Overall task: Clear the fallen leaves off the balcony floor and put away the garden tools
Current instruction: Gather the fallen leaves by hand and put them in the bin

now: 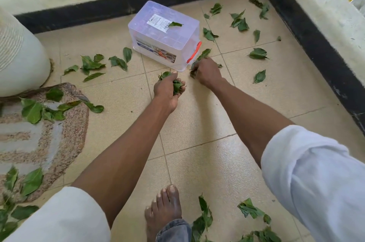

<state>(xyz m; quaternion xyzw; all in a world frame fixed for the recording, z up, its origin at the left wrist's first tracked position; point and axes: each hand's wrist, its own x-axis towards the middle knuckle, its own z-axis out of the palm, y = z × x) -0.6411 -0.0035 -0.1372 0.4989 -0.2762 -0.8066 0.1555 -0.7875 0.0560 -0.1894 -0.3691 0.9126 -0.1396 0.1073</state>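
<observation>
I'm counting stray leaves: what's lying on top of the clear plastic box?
One green leaf rests on the clear box's lid beside a white printed label. Nothing else sits on top. The contents can't be made out through the plastic.

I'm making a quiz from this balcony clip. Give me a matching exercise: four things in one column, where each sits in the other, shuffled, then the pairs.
Things:
1. clear plastic box
2. woven mat
3. left hand
4. bare foot

Places or states:
A. bottom edge, between the arms
B. closed around a bunch of leaves
C. near the far wall, a leaf on its lid
D. left side, leaves lying on it

Pairs: 1-C, 2-D, 3-B, 4-A
</observation>
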